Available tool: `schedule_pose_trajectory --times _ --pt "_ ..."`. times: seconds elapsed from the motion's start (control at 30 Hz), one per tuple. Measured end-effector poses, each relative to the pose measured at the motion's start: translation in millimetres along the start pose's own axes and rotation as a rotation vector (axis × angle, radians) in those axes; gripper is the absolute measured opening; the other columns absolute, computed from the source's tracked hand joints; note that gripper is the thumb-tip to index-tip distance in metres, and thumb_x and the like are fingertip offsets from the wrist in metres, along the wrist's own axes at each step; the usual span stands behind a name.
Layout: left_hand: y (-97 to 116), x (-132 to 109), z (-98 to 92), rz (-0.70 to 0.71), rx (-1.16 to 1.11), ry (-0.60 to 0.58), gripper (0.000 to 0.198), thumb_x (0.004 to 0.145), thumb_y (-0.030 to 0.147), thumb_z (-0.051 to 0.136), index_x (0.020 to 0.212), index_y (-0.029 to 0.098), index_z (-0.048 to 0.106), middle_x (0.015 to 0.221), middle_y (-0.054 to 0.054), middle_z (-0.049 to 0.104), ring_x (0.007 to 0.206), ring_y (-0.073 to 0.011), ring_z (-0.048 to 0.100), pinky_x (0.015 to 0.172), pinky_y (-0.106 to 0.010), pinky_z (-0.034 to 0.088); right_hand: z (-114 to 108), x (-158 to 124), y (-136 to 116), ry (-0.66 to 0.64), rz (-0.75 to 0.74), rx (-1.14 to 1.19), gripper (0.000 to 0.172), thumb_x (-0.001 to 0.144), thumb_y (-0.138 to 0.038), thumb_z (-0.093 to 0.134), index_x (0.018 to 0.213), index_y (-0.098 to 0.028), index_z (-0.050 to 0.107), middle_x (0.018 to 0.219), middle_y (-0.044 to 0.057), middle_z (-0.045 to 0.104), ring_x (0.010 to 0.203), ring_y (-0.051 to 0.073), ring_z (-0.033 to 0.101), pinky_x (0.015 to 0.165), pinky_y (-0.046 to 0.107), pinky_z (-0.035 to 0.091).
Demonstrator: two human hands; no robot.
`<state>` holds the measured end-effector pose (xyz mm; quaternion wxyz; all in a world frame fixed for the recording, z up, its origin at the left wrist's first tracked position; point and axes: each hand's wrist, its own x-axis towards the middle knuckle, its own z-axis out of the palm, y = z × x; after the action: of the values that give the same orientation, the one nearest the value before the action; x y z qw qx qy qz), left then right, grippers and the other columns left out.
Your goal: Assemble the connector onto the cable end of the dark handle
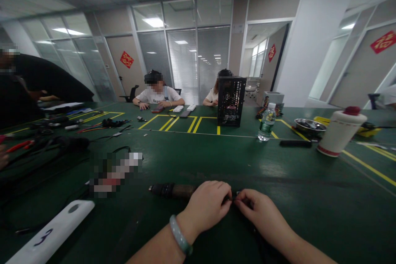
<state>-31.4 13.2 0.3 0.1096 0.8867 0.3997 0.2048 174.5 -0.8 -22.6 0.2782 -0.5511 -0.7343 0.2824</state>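
Observation:
My left hand (206, 208) and my right hand (260, 214) meet at the bottom centre of the view, over the green bench top (216, 161). Their fingertips pinch a small dark cable end (237, 199), which is partly hidden by my fingers. Just beyond my left hand lies a dark cylindrical part (173, 191) with a black end and a brownish body, and my hand covers its right end. A pale beaded bracelet (179, 235) circles my left wrist.
Across the bench, two seated people (158, 93) sit near a black perforated computer case (231, 101). To the right stand a water bottle (267, 121), a metal bowl (309, 126) and a white bottle (340, 130). Tools and cables (62, 136) lie at left, beside a white bar marked 3 (51, 231).

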Motion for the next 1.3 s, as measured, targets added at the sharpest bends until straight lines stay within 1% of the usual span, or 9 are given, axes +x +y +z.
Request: schedule_pose_trajectory --times 0.17,0.37,0.6,0.83,1.07,1.3 --pt "0.2 0.9 -0.7 0.005 0.015 -0.008 0.014 0.088 0.018 0.067 0.099 0.023 0.059 0.099 0.002 0.064 0.095 -0.0202 0.059 0.086 -0.034 0.043 0.6 -0.6 0.3 0.0 -0.002 -0.007 0.014 0.091 -0.024 0.059 0.084 -0.024 0.071 0.079 -0.002 0.069 0.072 0.017 0.063 0.063 0.024 0.042" --pt "0.5 1.4 -1.6 0.025 0.013 -0.011 0.016 0.088 0.016 0.067 0.099 0.024 0.059 0.101 0.001 0.065 0.095 -0.0209 0.059 0.085 -0.034 0.042 0.9 0.5 1.6 -0.002 -0.025 -0.011 0.013 0.09 -0.022 0.06 0.083 -0.025 0.071 0.081 -0.003 0.069 0.075 0.017 0.063 0.066 0.024 0.042" --pt "-2.2 0.3 2.3 0.032 0.006 0.002 0.014 0.088 0.017 0.067 0.097 0.024 0.059 0.097 0.003 0.065 0.092 -0.0201 0.059 0.082 -0.032 0.042 -0.2 -0.5 -0.8 0.013 -0.039 -0.002 0.014 0.091 -0.024 0.059 0.083 -0.024 0.071 0.082 -0.002 0.069 0.076 0.017 0.063 0.067 0.024 0.042" --pt "-1.0 0.5 1.4 0.05 -0.003 0.014 0.012 0.088 0.017 0.067 0.095 0.024 0.061 0.098 0.004 0.065 0.093 -0.0186 0.059 0.085 -0.032 0.042 1.0 -1.7 0.0 0.012 -0.03 0.016 0.014 0.09 -0.023 0.06 0.084 -0.024 0.073 0.084 -0.002 0.071 0.078 0.018 0.065 0.069 0.024 0.044" --pt "0.5 2.1 0.7 0.044 0.003 0.014 0.011 0.086 0.016 0.066 0.093 0.024 0.062 0.095 0.004 0.065 0.091 -0.0184 0.059 0.083 -0.031 0.042 2.0 -0.3 2.2 0.018 -0.011 0.007 0.012 0.089 -0.022 0.062 0.084 -0.025 0.073 0.083 -0.002 0.071 0.077 0.018 0.065 0.068 0.024 0.044" --pt "-0.9 2.0 2.1 0.048 -0.007 0.02 0.01 0.087 0.017 0.066 0.093 0.024 0.061 0.096 0.003 0.065 0.091 -0.0192 0.059 0.083 -0.032 0.042 1.8 -0.5 -2.6 -0.002 0.02 0.01 0.007 0.087 -0.022 0.065 0.084 -0.023 0.071 0.078 -0.003 0.07 0.072 0.017 0.065 0.064 0.023 0.043"
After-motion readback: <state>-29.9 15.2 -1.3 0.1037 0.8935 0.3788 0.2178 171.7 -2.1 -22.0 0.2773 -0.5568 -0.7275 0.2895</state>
